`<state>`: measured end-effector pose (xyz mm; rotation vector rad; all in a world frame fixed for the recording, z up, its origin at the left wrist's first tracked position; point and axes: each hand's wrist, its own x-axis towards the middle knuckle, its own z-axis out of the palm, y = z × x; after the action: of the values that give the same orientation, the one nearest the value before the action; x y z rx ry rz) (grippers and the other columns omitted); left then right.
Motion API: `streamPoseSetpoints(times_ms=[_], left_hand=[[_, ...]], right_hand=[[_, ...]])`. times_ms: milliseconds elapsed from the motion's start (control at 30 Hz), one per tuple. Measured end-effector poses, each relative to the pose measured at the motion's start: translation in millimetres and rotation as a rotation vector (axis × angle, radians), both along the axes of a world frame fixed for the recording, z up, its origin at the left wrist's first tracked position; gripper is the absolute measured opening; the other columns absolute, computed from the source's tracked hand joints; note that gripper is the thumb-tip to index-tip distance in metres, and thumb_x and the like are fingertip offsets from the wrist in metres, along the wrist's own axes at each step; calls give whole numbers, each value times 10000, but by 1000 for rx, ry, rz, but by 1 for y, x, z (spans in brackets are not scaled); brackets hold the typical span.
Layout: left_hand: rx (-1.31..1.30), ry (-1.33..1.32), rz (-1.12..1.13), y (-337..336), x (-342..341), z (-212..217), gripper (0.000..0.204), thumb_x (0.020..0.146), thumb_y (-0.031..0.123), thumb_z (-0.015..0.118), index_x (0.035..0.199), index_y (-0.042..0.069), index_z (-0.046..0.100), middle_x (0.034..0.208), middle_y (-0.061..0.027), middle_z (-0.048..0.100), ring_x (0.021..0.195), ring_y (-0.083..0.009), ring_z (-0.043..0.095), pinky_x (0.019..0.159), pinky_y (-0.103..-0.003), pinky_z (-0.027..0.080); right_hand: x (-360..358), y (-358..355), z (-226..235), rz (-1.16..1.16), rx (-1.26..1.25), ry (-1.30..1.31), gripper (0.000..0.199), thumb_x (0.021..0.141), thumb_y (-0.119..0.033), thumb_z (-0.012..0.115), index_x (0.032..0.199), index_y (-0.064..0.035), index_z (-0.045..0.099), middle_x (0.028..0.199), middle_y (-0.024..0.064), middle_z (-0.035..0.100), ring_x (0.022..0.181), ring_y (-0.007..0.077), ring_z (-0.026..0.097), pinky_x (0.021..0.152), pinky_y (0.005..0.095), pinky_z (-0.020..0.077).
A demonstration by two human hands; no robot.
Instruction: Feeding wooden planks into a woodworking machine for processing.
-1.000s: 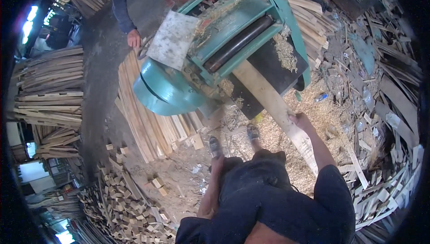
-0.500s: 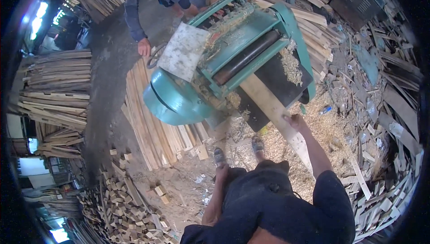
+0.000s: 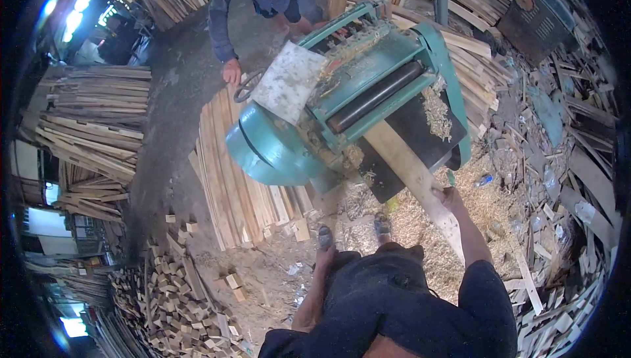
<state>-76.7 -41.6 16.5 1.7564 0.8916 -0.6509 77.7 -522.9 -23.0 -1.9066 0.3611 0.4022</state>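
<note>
One hand, the right hand (image 3: 448,198), grips the board (image 3: 417,177) by its edge; left hand (image 3: 325,255) near knee, fingers unclear. Board crosses black table (image 3: 420,129), far end hidden under green machine (image 3: 358,72). Keep it level, straight.

You've brought your right hand (image 3: 449,197) and the board (image 3: 413,170) closer to the green machine (image 3: 372,63); less board sticks out of it.

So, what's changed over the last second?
The board has gone further into the green machine, away from the person, the right hand moving with it. The camera view shifted too. Nothing was let go: the right hand still holds the board; the left hand stays by the left knee.
</note>
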Motion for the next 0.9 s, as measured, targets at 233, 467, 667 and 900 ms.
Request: streamPoseSetpoints(times_ms=[233,467,667,900], left_hand=[[41,-13,4,2,-2,-16,344,790,306,596,857,-27,651,747,-84,642,643,-164,583,588,-294,458],[44,-82,-22,5,0,-29,329,777,292,590,840,-26,643,731,-82,637,625,-162,578,577,-296,457],[58,-77,1,7,1,-42,331,765,283,578,841,-34,633,719,-82,626,600,-162,562,565,-301,451],[-4,-63,-52,-9,19,-23,298,759,277,559,764,-16,610,683,-86,609,618,-185,580,570,-327,447]], right_hand=[[-16,-17,-31,-68,-54,-48,417,758,-347,725,788,61,642,711,66,646,697,91,550,603,290,446],[-25,-25,27,104,-229,23,604,730,-549,661,720,54,630,593,88,605,621,92,520,536,323,419],[-40,-28,30,106,-281,27,647,720,-578,636,740,69,641,589,111,605,610,107,544,517,348,428],[-54,-38,50,111,-367,153,620,703,-555,664,763,63,646,625,161,619,618,200,603,558,377,446]])
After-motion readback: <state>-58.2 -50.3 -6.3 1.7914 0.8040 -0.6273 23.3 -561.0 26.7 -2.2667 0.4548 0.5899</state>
